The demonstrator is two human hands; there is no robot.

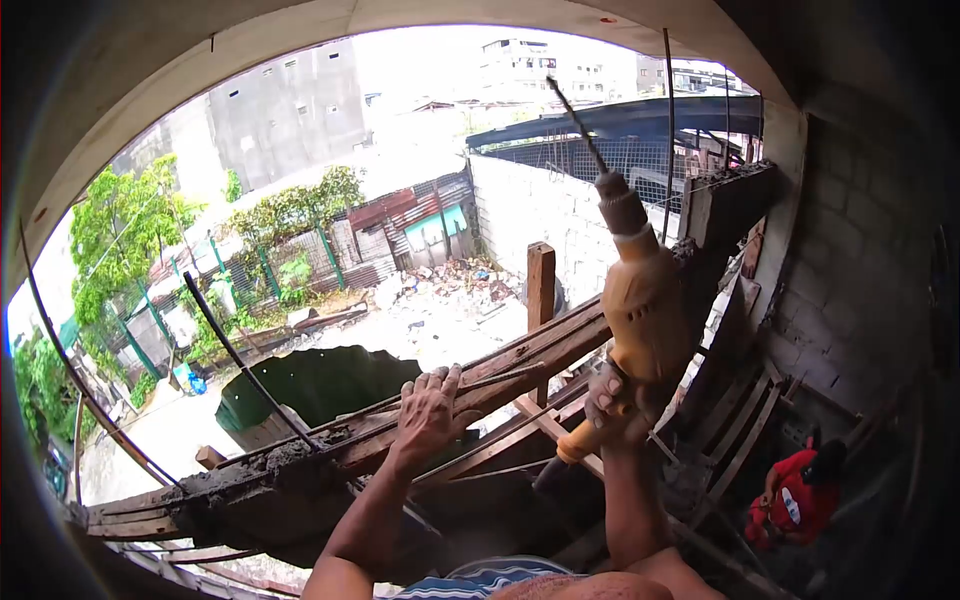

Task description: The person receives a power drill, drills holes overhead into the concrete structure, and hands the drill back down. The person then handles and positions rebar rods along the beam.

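Note:
My right hand (612, 398) is wrapped round the handle of a yellow power drill (645, 300), held up in front of me. Its long dark drill bit (578, 122) points up and slightly left, its tip in the air, apart from any surface. My left hand (428, 415) grips the top of a long wooden plank (520, 375), fingers bent over the edge and thumb on the near side. That plank runs along a rough, mortar-smeared ledge (250, 500). Part of the right palm is hidden behind the drill.
Thin steel rods (250, 365) stick up from the ledge. Just beyond the plank rises a wooden post (540, 285). Below right, a person in a red shirt (800, 495) is near loose boards (740, 440). A block wall (840, 260) bounds the right side; rubble (450, 295) lies outside.

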